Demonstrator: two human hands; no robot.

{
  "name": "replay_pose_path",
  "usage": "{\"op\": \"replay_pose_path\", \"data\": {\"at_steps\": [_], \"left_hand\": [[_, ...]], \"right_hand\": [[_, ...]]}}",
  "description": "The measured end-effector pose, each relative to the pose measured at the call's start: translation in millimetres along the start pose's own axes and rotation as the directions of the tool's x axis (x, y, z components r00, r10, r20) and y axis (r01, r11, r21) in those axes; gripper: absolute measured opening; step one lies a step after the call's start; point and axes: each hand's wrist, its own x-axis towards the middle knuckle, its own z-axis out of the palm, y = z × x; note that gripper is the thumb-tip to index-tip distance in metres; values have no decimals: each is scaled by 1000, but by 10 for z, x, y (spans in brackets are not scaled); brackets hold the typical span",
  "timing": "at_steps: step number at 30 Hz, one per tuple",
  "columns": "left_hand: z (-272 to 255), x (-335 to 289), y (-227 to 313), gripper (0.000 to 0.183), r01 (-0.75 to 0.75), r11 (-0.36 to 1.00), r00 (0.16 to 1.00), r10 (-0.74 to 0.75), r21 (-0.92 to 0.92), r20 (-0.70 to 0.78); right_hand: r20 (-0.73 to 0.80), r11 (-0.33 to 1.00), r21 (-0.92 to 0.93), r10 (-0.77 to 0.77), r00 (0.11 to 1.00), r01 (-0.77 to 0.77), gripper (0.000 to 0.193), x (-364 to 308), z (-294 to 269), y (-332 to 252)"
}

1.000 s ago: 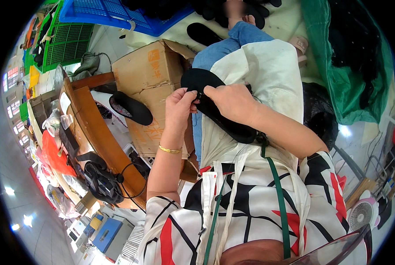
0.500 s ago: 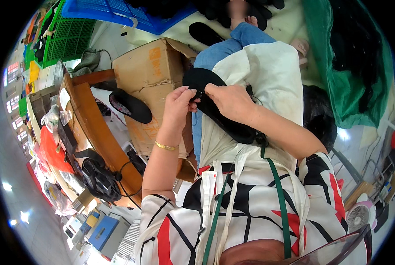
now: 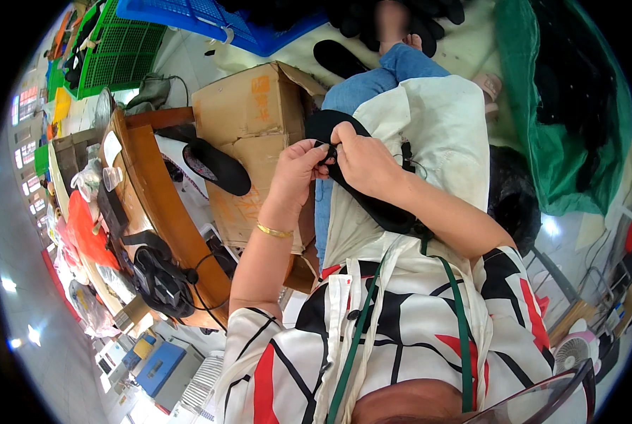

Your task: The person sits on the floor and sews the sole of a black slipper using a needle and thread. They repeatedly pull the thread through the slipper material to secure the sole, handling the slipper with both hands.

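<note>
A black cloth shoe lies slantwise across my lap on the cream apron. At the shoe's left edge my left hand, a gold bracelet on its wrist, pinches a small black piece between thumb and finger. My right hand rests over the shoe, its thumb and forefinger closed on the same piece. What this piece is stays too small to make out. Near the right wrist sits a small black bit with loose thread on the apron.
Left of my lap stands a cardboard box, with another black shoe beside a wooden table. Ahead are a blue crate and several black shoe pieces. To the right hangs a green sack holding black items; a black bag sits below.
The whole view has shifted slightly, moving things a little right and down. Both hands stay pinched together at the shoe's edge, with the right fingers raised slightly.
</note>
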Motion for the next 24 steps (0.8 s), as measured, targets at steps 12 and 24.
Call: {"op": "replay_pose_path", "data": {"at_steps": [12, 24], "left_hand": [[78, 54, -169, 26, -179, 978, 975, 191, 110, -111], [151, 87, -216, 34, -211, 952, 951, 252, 222, -178]], "right_hand": [[72, 997, -30, -68, 995, 71, 12, 244, -205, 106], [-339, 987, 113, -66, 938, 110, 12, 557, 21, 208]]}}
